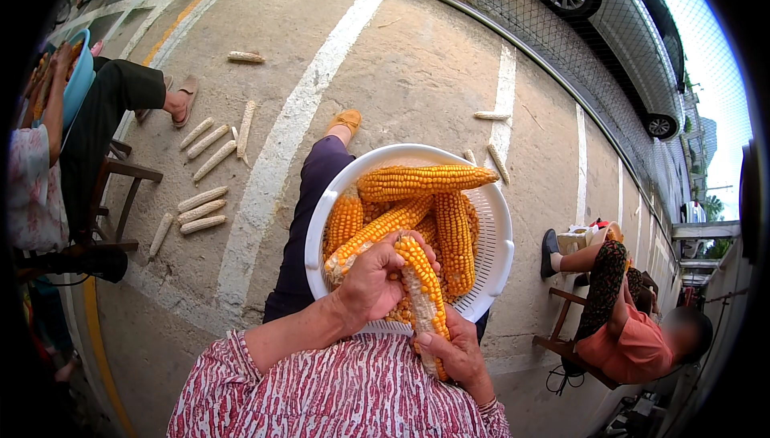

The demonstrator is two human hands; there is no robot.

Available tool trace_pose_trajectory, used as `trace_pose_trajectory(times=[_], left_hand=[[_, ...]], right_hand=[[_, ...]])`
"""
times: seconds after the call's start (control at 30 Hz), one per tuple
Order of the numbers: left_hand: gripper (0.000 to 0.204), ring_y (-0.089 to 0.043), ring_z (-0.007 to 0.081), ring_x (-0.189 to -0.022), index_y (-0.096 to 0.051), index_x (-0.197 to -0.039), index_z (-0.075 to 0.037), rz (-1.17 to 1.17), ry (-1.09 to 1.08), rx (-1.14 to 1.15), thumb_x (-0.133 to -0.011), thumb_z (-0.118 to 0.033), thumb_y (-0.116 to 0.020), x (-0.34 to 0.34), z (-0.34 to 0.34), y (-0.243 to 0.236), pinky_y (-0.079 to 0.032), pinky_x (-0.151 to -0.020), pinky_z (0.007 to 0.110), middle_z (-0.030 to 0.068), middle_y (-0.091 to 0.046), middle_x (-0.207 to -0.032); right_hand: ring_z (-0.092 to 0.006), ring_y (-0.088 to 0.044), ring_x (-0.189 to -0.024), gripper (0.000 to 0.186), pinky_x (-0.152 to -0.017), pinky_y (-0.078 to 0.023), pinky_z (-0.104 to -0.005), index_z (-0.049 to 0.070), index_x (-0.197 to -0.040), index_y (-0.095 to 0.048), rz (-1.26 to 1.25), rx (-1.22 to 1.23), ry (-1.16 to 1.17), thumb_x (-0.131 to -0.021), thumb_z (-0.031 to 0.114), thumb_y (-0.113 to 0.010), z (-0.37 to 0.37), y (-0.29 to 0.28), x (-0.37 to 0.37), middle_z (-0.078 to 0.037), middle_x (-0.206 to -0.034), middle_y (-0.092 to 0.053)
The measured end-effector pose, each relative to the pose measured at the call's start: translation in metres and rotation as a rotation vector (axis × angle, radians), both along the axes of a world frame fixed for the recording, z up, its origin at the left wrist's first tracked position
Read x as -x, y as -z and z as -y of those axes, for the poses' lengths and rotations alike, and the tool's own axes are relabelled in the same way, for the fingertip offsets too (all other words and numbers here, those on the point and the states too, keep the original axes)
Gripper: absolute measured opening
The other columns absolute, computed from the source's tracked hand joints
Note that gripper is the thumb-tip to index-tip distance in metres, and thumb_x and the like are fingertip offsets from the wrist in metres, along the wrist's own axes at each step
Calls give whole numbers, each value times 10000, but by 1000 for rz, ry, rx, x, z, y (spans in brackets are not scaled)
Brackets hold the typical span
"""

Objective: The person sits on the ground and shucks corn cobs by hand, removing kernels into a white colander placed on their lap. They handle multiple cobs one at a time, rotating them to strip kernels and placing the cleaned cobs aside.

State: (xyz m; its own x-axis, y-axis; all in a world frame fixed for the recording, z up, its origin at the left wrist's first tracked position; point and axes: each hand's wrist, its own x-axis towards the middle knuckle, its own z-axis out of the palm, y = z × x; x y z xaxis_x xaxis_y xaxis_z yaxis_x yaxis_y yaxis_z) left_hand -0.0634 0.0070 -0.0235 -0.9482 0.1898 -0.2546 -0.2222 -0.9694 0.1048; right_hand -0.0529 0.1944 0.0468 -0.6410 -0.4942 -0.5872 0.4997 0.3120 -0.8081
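A partly shelled corn cob (423, 298) is held between my two hands, with pale bare rows down its side and orange kernels along the edges. My left hand (374, 284) closes round its upper part, fingers at the kernels. Lower down, my right hand (455, 348) grips the cob near its bottom end. Beneath them a white plastic basket (501, 237) rests on my lap. Several ears of corn (425, 182) lie in it on top of loose kernels, one of them partly stripped near my left hand.
Bare cobs (212, 161) are scattered on the concrete to the left, with a few more at upper right. A seated person with a blue basin (79, 85) is at far left. Another person (630, 342) sits on a stool at right. A wire fence and parked car (634, 29) stand beyond.
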Motion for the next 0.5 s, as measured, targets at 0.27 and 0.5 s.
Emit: trace_pose_trajectory(times=[0.27,0.5], left_hand=[[362,-579,301,-1043,-463,-1136,13,-32,-20,51,-787,-58,-398,-1,-1,-1,-453,-1003,472,192,-559,-1064],[361,-582,290,-1044,-455,-1143,11,-41,-36,86,-793,-63,-408,-2,-2,-4,-460,-997,461,185,-559,-1068]], right_hand=[[-106,-589,-852,444,-780,-474,-245,-61,-1221,-528,49,30,58,-843,150,-628,1,-1,-1,-77,-1009,-641],[-104,-594,-821,442,-753,-477,-237,-57,-1204,-534,54,34,69,-832,158,-640,3,-2,0,-70,-977,-643]])
